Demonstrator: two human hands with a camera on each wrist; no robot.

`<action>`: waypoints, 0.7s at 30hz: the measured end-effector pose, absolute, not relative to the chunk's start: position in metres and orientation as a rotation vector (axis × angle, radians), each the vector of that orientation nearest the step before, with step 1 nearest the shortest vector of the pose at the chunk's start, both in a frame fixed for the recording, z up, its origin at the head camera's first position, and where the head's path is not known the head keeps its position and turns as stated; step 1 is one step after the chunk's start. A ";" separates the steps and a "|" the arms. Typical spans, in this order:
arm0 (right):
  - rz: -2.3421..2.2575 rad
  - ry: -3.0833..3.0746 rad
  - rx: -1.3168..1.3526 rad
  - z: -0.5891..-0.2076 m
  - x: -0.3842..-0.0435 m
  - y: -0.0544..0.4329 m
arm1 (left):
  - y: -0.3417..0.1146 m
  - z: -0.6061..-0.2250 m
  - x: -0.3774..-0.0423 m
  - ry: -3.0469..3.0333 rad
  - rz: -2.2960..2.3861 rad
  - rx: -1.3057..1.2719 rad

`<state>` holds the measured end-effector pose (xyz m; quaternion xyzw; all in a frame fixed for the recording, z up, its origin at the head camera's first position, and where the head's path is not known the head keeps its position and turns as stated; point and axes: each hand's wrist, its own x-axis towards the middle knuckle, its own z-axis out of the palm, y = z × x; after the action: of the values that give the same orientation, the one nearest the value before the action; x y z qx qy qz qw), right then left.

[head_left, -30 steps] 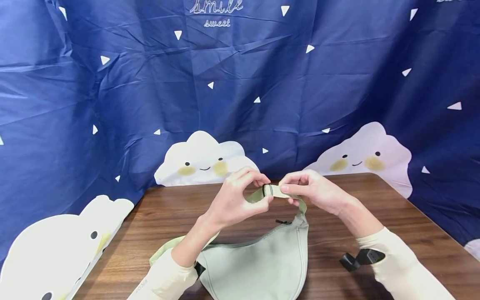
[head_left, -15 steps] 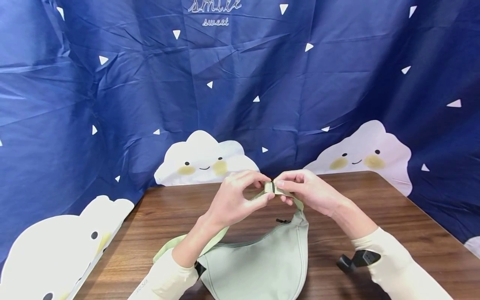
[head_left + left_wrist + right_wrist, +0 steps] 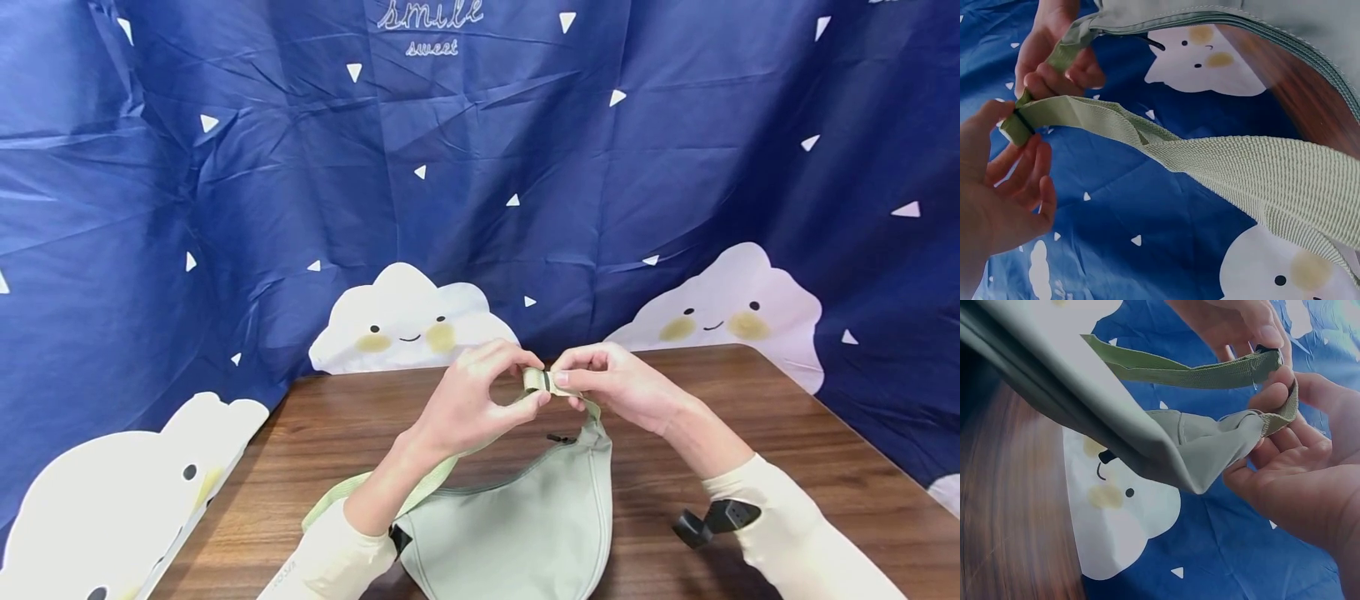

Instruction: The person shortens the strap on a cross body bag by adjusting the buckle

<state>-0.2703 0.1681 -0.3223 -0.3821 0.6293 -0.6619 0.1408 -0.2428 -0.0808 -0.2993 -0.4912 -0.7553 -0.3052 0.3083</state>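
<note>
A pale green sling bag hangs in front of me, its narrow right end drawn up by a webbing strap. Around a dark slider buckle, the strap makes a short loop. My left hand pinches the buckle's edges between thumb and forefinger. Close on its right, my right hand pinches the webbing with thumb and forefinger; its other fingers curl beneath, by the bag's end in the right wrist view. The strap runs from the buckle behind my left forearm. A black zipper pull sticks out along the bag's top.
Under the bag is a brown wooden table. Behind it hangs a blue cloth with white clouds and triangles. A black wrist camera juts from my right sleeve.
My right hand has shifted slightly left, closer to the left hand. The webbing between the hands has shortened, and a small loop now stands left of the buckle.
</note>
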 end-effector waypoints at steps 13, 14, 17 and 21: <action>-1.900 1.768 -1.096 -0.324 -0.272 0.169 | -0.083 -0.296 -0.242 -1.980 -0.822 -1.311; -1.906 1.762 -1.094 -0.323 -0.271 0.168 | -0.082 -0.297 -0.242 -1.983 -0.825 -1.319; -1.927 1.742 -1.085 -0.322 -0.268 0.165 | -0.080 -0.298 -0.242 -1.994 -0.816 -1.324; -1.920 1.747 -1.071 -0.322 -0.267 0.163 | -0.080 -0.299 -0.242 -2.001 -0.803 -1.308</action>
<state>-0.2666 0.1631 -0.3221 -0.3760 0.6136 -0.6742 0.1660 -0.2423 -0.0798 -0.2988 -0.4941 -0.7555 -0.3033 0.3050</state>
